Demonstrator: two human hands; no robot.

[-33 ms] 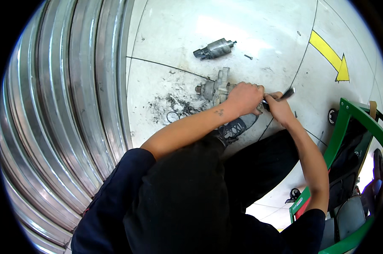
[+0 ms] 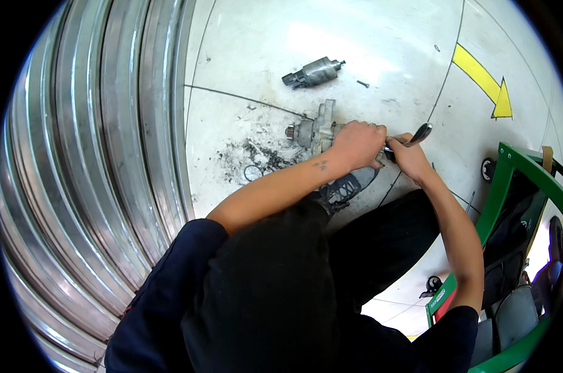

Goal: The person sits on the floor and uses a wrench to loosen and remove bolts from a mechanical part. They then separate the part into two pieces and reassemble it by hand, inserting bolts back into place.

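Observation:
A grey metal starter motor point(image 2: 321, 132) with a toothed pinion at its left end lies on the floor in front of me. My left hand point(image 2: 359, 144) is closed around its body and covers the right part of it. Close beside it, my right hand point(image 2: 408, 156) grips a hand tool with a dark, shiny end point(image 2: 422, 133). That end sticks up past my fingers; the rest is mostly hidden, so its kind is unclear. Farther off rests a detached cylindrical solenoid point(image 2: 319, 72) with a small bolt point(image 2: 363, 84) to its right.
My shoe point(image 2: 344, 189) is right below the starter motor. Black grime point(image 2: 250, 152) and a thin ring point(image 2: 253, 173) lie to the left. A ribbed metal shutter point(image 2: 123, 124) lines the left side. A green-framed cart point(image 2: 502, 180) on casters stands at right, below a yellow floor arrow point(image 2: 480, 74).
The tool's shiny end has tilted slightly up and to the left in my right hand. My left hand stays on the starter motor. The whole view has shifted a little.

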